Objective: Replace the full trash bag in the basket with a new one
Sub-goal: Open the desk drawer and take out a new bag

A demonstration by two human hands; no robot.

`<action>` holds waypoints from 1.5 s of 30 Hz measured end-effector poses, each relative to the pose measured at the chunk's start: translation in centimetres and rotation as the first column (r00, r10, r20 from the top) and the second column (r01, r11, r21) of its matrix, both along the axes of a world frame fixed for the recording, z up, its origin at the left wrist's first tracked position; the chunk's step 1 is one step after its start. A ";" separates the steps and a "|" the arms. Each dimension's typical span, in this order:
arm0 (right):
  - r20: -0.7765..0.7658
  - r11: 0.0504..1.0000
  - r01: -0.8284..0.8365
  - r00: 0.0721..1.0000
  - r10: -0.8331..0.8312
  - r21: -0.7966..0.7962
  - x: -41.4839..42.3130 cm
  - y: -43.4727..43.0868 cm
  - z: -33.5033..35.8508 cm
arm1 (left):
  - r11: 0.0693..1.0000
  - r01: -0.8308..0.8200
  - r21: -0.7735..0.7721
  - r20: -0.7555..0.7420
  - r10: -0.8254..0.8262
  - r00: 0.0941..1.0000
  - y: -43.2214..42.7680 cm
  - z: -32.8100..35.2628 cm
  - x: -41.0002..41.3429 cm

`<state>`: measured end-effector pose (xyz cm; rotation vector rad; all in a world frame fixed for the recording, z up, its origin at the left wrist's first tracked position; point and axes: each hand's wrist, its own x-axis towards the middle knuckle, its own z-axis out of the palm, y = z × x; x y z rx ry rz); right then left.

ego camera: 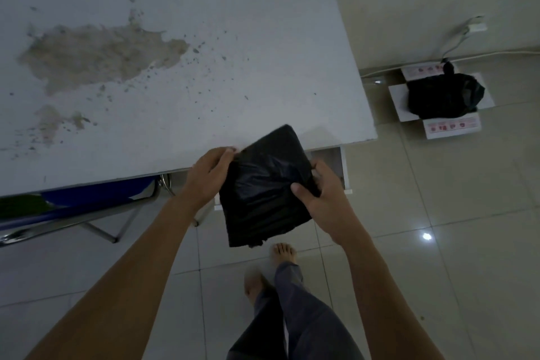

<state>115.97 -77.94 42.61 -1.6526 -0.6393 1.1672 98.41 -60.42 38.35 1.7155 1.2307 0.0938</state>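
Stained white table (175, 67). At its near edge is a folded black trash bag (263, 190) (flat, unopened). On the floor to the right, a cardboard box (451, 127) holds a tied full bag (444, 96). The left hand (209, 175) and right hand (324, 199) grip the folded bag's sides, fingers curled.

glossy black plastic bag (264, 187), glossy floor tiles (455, 213)

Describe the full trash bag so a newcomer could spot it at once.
Right of the large stained white table, an open white cardboard box sits on the tiled floor. In it rests the bulging black plastic trash bag, knotted on top. Unlike the flat folded black plastic bag that the left hand and right hand grip, it is rounded and tied.
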 end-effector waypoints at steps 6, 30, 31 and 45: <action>-0.063 0.987 0.139 0.989 -0.134 0.080 2.4 5.8 -1.4 | 0.933 -0.342 0.114 0.299 0.296 0.907 0.2 1.7 0.5; 0.328 0.964 0.230 0.928 -0.177 -0.131 6.2 11.0 -6.1 | 0.681 0.545 0.489 -0.441 -0.346 0.828 1.1 -2.5 4.6; 0.338 0.963 0.242 0.922 -0.189 -0.123 5.8 10.9 -6.1 | 0.691 0.536 0.485 -0.440 -0.336 0.832 1.1 -2.7 4.6; -0.429 0.596 0.437 0.426 -0.797 -0.673 -6.2 1.6 -13.4 | 0.743 0.552 0.379 -0.461 -0.366 0.809 2.3 -3.6 4.5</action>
